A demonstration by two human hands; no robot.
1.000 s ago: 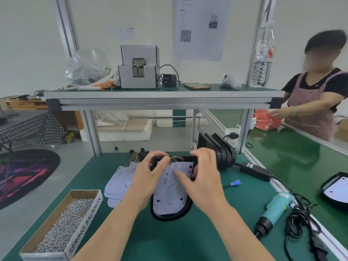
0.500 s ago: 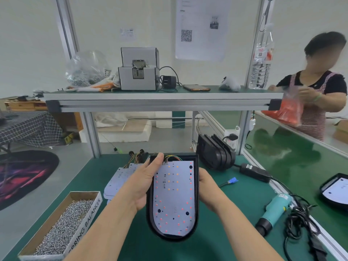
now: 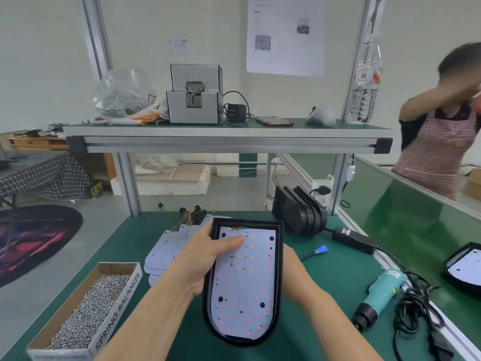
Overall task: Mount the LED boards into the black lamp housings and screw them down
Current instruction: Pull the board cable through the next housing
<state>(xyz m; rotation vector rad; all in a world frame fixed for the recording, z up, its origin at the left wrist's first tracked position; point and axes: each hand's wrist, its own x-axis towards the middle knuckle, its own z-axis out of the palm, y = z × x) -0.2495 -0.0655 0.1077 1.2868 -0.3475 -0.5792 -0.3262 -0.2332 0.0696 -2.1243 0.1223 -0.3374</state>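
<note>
I hold a black lamp housing (image 3: 278,282) lifted and tilted toward me, with a white LED board (image 3: 244,282) lying inside it, dotted with red and orange LEDs. My left hand (image 3: 205,259) grips the housing's left edge, its thumb pressing on the board near the top. My right hand (image 3: 292,269) is mostly hidden behind the housing's right side and supports it from beneath. A stack of loose LED boards (image 3: 166,248) with coloured wires lies on the green bench behind my left hand. Empty black housings (image 3: 299,214) stand stacked at the back right.
A cardboard box of screws (image 3: 86,313) sits front left. A teal electric screwdriver (image 3: 380,293) with tangled black cable lies at right, near a power adapter (image 3: 354,239). Another housing with a board (image 3: 466,269) sits far right. A person in an apron (image 3: 442,142) stands beyond the right bench.
I have lifted the housing with its board off the bench and brought it closer, and my left thumb has slid onto the board. The person at right raised an arm.
</note>
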